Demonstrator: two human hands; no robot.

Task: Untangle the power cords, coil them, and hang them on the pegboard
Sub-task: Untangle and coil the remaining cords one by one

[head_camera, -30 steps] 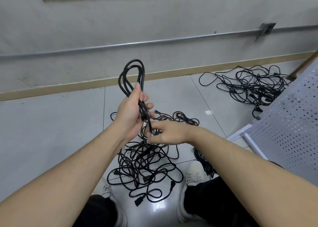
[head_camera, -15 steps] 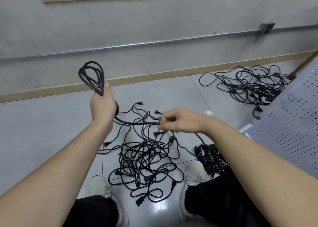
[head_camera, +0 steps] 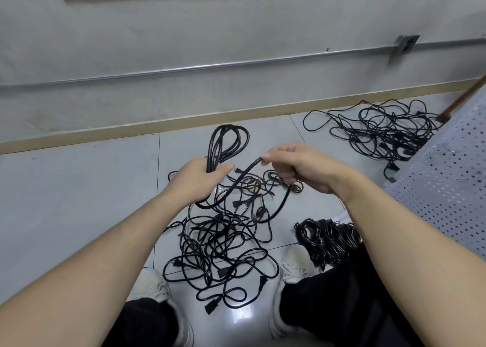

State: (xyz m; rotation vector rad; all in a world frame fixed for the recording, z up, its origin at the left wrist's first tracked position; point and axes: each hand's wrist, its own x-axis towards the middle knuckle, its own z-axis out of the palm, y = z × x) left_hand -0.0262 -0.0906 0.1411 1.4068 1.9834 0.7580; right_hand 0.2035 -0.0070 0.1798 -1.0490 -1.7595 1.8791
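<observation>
Cord coiling, both hands engaged.
Coiled loops [head_camera: 226, 144] are gripped by left hand [head_camera: 200, 181]; the free cord end [head_camera: 247, 170] is pinched by right hand [head_camera: 297, 168], above the tangle [head_camera: 221, 241].

floor [head_camera: 79, 202]: grey tile | tangled cords [head_camera: 223, 246] | second tangle [head_camera: 381, 131] | coiled bundle [head_camera: 326, 236]
</observation>
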